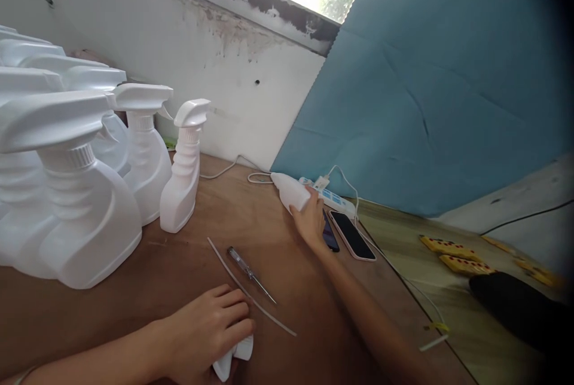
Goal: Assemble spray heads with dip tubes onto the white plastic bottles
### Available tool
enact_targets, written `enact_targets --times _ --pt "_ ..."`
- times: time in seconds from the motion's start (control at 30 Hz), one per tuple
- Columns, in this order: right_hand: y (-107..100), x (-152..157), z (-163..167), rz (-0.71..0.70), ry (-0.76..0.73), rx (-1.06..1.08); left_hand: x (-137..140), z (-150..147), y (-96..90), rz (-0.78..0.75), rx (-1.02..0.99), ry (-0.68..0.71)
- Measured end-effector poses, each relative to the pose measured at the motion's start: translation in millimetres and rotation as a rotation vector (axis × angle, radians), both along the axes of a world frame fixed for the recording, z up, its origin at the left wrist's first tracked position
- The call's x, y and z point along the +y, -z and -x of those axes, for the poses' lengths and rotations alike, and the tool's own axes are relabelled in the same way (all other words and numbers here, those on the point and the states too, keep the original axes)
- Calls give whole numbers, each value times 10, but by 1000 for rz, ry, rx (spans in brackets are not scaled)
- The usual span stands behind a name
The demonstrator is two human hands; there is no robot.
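Note:
In the head view my left hand (215, 325) is closed around a white spray trigger head (243, 349) low at the front of the table; my fingers hide much of it. Farther off, my right hand (311, 217) grips a white plastic bottle (289, 191), which lies tilted on its side near the back edge. Between my hands lie a small clear-handled screwdriver (244, 266) and a thin, curved white tube (251, 294). Two phones rest beside my right hand: a dark one (330, 234), partly covered by it, and one in a pink case (352, 235).
Several white spray bottles (89, 211) stand crowded at the left, with one slim bottle (182, 182) at their right end. A power strip (334, 199) with white cables lies against a blue sheet (403, 86). Yellow packets (461, 259) lie on the right-hand surface.

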State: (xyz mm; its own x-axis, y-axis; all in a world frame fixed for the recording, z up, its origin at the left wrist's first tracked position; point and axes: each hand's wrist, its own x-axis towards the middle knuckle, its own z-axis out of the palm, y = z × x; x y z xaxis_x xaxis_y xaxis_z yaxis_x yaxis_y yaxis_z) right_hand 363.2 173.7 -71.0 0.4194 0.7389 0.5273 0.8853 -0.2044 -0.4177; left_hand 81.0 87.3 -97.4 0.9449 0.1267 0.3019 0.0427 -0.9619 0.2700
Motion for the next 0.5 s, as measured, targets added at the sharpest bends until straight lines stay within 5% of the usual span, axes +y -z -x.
enact_targets --times 0.5 --pt "89 290 134 116 180 -106 -49 -8 -8 20 -80 -27"
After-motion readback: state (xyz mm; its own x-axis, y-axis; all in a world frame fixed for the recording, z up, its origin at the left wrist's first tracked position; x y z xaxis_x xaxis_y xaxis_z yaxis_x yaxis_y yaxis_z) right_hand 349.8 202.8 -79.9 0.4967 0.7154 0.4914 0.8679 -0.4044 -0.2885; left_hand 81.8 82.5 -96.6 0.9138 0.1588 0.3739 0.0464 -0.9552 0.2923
